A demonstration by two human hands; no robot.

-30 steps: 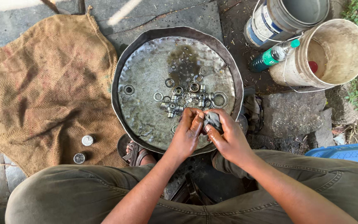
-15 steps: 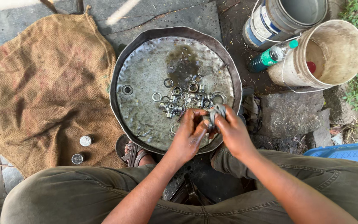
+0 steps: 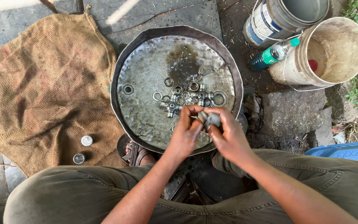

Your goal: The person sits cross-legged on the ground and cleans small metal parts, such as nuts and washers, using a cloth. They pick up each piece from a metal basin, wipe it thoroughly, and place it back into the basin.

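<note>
Stone ground, round metal pan [image 3: 146,83] beneath — left hand [image 3: 186,132] and right hand [image 3: 228,137] together, pinching a small grey metal part [image 3: 212,119]; loose rings [image 3: 187,93] just beyond.

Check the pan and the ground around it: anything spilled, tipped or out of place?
A green-capped bottle lies tilted between the paint can and the bucket. One ring sits apart from the cluster in the pan. A dark wet patch marks the pan's far side.

Both hands [image 3: 208,132] on a small metal part [image 3: 212,119] over pan [image 3: 123,62]
</note>
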